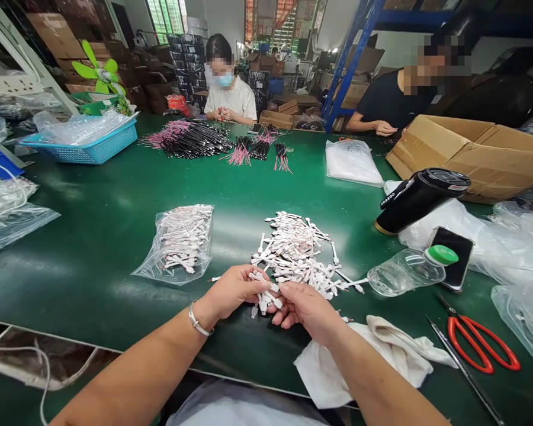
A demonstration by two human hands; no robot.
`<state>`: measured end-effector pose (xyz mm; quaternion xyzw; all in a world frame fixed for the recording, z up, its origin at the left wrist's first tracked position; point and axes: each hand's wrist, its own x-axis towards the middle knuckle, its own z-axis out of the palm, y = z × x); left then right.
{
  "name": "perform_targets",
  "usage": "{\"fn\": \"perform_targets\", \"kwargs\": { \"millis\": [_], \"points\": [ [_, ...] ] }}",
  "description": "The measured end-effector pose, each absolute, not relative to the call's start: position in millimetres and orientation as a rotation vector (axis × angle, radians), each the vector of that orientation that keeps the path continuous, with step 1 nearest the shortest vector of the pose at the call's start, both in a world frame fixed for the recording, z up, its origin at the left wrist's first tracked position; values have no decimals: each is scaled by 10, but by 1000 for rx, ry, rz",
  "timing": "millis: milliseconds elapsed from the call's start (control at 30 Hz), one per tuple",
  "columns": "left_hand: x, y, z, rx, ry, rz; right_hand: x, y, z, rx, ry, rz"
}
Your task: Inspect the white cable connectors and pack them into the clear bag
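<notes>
Hands: left hand (231, 291) and right hand (307, 311) close together, pinching white cables (263, 300)
Loose: cable heap (295, 251) on the desk (71, 248)
Bagged: clear bag of cables (175, 244)

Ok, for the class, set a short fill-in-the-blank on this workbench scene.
1. The left hand wears a metal ____ on its wrist.
2. The right hand and the left hand pinch white cables, and more cables lie in a clear plastic ____.
3. The scissors have ____ handles.
4. The bottle has a ____ cap.

Answers: bracelet; bag; red; green.
</notes>
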<state>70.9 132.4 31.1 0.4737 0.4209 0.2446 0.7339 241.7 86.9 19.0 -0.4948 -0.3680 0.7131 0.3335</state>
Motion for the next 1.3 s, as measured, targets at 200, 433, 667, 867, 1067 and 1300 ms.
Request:
{"fn": "perform_targets", "kwargs": {
  "millis": [200, 433, 667, 867, 1067, 1300],
  "points": [
    [718, 1282, 286, 1081, 973, 555, 2398, 862, 133, -1394, -1034, 1620],
    [758, 1239, 318, 1067, 1022, 523, 2432, 845, 154, -1421, -1065, 1650],
    [778, 1272, 319, 1072, 1030, 451, 2410, 834, 179, -1484, -1215, 1634],
    [749, 1295, 281, 1043, 1035, 452, 2476, 844, 150, -1356, -1064, 1853],
    [752, 1304, 283, 1012, 1048, 436, 2506, 882, 145, -1331, -865, 1953],
    [750, 1294, 276, 1047, 1047, 440, 2502, 895, 177, -1336, -824, 1934]
  ]
}}
